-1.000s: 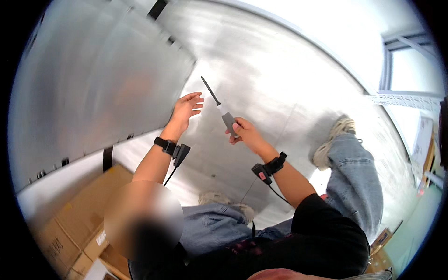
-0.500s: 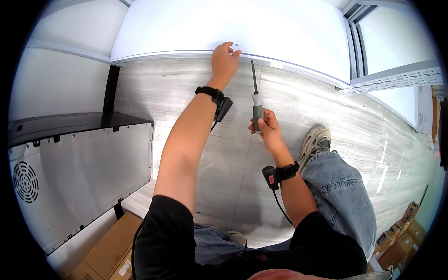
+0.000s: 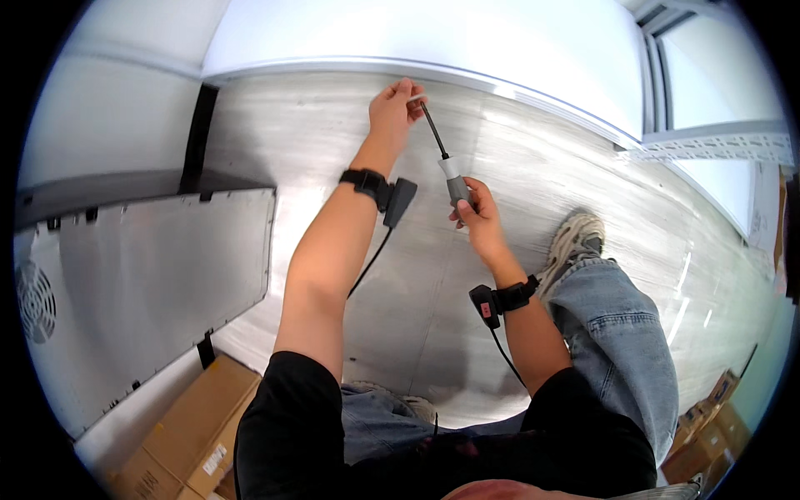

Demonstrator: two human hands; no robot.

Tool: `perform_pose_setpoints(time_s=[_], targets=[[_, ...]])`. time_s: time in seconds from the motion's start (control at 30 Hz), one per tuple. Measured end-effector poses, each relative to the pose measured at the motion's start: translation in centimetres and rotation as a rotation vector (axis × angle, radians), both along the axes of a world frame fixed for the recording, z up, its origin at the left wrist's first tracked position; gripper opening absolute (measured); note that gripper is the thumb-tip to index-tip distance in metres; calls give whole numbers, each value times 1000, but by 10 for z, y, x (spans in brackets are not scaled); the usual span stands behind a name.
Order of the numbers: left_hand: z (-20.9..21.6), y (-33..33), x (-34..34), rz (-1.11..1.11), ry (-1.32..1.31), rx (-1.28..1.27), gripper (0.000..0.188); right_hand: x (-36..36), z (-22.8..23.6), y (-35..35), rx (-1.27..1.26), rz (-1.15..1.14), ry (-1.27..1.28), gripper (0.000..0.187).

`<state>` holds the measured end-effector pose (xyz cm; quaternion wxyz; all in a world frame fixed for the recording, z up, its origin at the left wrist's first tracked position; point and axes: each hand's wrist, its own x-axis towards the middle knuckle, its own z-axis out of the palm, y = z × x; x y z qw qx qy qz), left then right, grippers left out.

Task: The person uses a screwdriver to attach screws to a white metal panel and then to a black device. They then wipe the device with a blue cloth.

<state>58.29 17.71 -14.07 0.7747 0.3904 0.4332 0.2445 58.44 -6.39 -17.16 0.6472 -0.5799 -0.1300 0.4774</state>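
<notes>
My right hand (image 3: 479,218) is wrapped round the grey handle of a screwdriver (image 3: 456,185), whose dark shaft points away from me and slightly left. Its tip comes right up to the fingers of my left hand (image 3: 393,108), closed in a pinch. A small, thin whitish piece (image 3: 416,97) shows between those fingers; it is too small and blurred to name. Both hands are above the floor, just short of the front edge of a white panel (image 3: 433,37). Whether the tip touches the piece cannot be made out.
A metal cabinet (image 3: 158,292) with a round vent stands at the left, a cardboard box (image 3: 187,425) below it. A perforated metal rail (image 3: 708,147) runs at the right. My shoe (image 3: 575,242) rests on the grey floor (image 3: 400,283); more boxes (image 3: 708,437) stand at the lower right.
My left hand has drawn back from the white panel and now pinches a small whitish piece. The screwdriver has tilted left, bringing its tip to those fingers. The view has shifted slightly.
</notes>
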Motion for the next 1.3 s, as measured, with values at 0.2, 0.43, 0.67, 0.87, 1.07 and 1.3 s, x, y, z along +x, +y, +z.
perform_pose_setpoints(time_s=[0.2,0.43,0.67,0.87,1.07,1.3], targets=[[5,-16,-161,94,-47,-144,17,-85,4,8,-93,167,-60,35],[-12,-20,-288,238,7,-153,17,-158,18,19,-167,395,-315,34],[-54,-47,-352,439,55,-350,17,-172,4,26,-206,596,-668,33],[-88,-64,-388,463,197,-382,19,-194,-10,25,-291,729,-828,33],[-100,-53,-409,394,347,-332,20,-217,-9,34,-300,741,-955,34],[-93,-37,-432,297,394,-352,20,-239,-11,45,-268,729,-899,33]])
